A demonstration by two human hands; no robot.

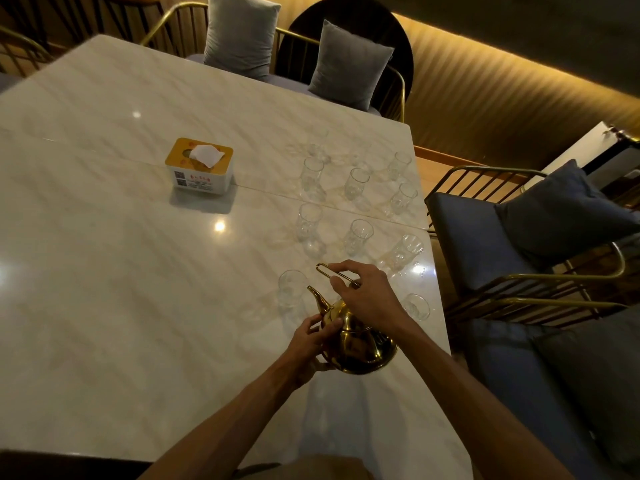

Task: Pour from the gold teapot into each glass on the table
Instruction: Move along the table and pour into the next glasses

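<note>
The marble surface [121, 271] is seen carrying a tissue box [199, 166] and clear glasses [360, 233] set in rows; the gold teapot [356, 344] is held near the surface's right edge, spout towards the nearest glass [291, 289]; its wire handle [334, 271] is pinched above by the right hand's [367, 296] grip; its body is cupped below by the left hand's [310, 344] curled grip.

We cannot read the tissue box [202, 168] label | farthest glasses [313, 147] near the worktop's [104, 237] far edge blur | right hand [367, 292] hides part of the teapot [360, 344] handle.
</note>
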